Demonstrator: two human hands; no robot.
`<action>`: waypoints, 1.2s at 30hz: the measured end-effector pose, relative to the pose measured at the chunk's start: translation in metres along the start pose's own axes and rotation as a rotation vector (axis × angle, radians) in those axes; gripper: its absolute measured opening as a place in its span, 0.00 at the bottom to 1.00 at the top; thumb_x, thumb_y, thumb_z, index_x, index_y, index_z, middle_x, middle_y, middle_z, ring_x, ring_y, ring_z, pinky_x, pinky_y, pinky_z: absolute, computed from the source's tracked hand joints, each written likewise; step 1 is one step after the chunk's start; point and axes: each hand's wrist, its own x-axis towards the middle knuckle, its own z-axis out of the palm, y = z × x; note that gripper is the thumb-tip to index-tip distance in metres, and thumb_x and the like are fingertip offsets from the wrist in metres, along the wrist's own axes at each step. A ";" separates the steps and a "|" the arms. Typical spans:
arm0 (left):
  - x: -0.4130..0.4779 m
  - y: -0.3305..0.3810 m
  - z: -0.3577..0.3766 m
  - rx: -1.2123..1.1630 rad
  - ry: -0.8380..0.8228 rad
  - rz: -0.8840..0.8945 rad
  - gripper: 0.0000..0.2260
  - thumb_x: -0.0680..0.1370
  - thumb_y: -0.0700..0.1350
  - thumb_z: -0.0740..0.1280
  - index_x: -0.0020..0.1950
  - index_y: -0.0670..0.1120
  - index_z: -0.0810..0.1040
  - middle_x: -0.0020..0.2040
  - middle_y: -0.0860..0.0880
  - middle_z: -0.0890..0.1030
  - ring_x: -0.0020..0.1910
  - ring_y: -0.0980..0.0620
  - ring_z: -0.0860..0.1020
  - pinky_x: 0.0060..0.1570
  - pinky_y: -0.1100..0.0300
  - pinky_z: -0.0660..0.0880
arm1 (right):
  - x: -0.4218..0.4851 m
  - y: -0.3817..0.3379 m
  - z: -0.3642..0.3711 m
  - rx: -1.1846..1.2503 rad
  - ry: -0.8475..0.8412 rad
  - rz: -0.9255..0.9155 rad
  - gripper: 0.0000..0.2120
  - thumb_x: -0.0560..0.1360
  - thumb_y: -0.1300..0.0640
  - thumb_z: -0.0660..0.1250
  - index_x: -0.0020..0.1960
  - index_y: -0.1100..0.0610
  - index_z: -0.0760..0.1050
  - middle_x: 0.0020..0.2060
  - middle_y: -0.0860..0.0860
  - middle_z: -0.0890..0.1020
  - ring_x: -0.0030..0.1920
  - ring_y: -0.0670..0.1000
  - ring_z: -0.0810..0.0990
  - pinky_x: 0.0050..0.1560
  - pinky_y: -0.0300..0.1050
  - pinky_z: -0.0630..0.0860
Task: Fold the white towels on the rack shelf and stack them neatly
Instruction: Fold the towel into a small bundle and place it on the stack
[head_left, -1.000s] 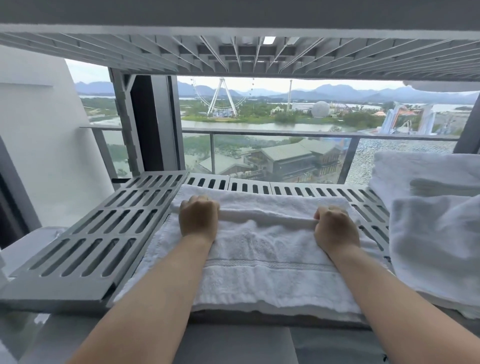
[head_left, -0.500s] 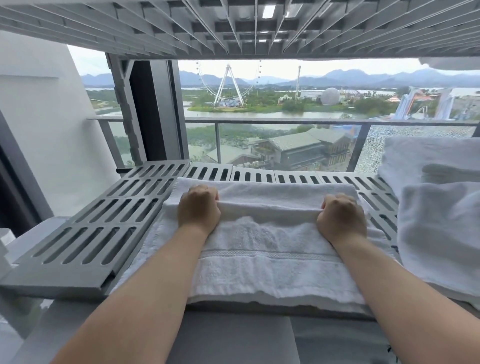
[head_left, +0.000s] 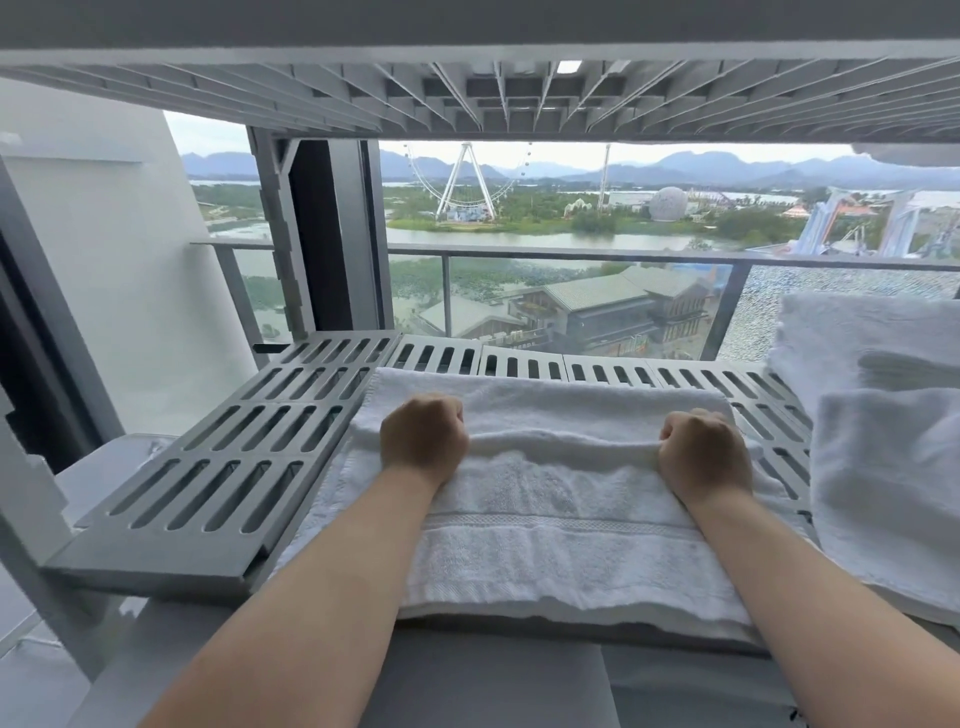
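Observation:
A white towel (head_left: 561, 525) lies spread across the grey slotted rack shelf (head_left: 244, 452), its near edge hanging over the shelf's front. My left hand (head_left: 423, 439) and my right hand (head_left: 704, 454) each grip a raised ridge of the towel about halfway back, fingers curled round the cloth. The ridge runs straight between the two fists. Behind it the far part of the towel lies flat. A heap of other white towels (head_left: 883, 467) sits at the right end of the shelf.
Another slotted shelf (head_left: 519, 88) hangs low overhead. A white wall (head_left: 104, 270) stands to the left, and a glass balcony railing (head_left: 571, 254) behind the rack. The left half of the shelf is bare grating.
Both fists stay closed on the same towel ridge and have barely shifted. The view has tilted slightly, showing more of the upper shelf.

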 end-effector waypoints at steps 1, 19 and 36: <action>0.000 -0.001 0.000 -0.010 -0.009 0.013 0.15 0.74 0.35 0.57 0.30 0.50 0.68 0.26 0.52 0.71 0.25 0.54 0.69 0.26 0.64 0.62 | 0.000 0.000 0.000 -0.002 0.010 0.010 0.13 0.75 0.69 0.59 0.41 0.60 0.81 0.37 0.56 0.81 0.41 0.57 0.77 0.47 0.50 0.77; 0.017 -0.007 0.017 0.215 -0.510 -0.079 0.32 0.80 0.67 0.45 0.81 0.55 0.55 0.82 0.46 0.53 0.81 0.42 0.53 0.76 0.37 0.47 | 0.011 -0.001 0.009 0.037 -0.521 -0.117 0.29 0.80 0.37 0.48 0.80 0.42 0.58 0.81 0.48 0.58 0.80 0.51 0.55 0.79 0.56 0.52; 0.005 -0.026 -0.027 0.054 -0.279 0.350 0.20 0.79 0.31 0.61 0.64 0.49 0.80 0.64 0.47 0.81 0.57 0.50 0.80 0.55 0.61 0.77 | -0.015 -0.019 -0.021 0.198 -0.288 -0.248 0.15 0.81 0.54 0.60 0.64 0.50 0.79 0.61 0.49 0.82 0.57 0.51 0.81 0.60 0.50 0.79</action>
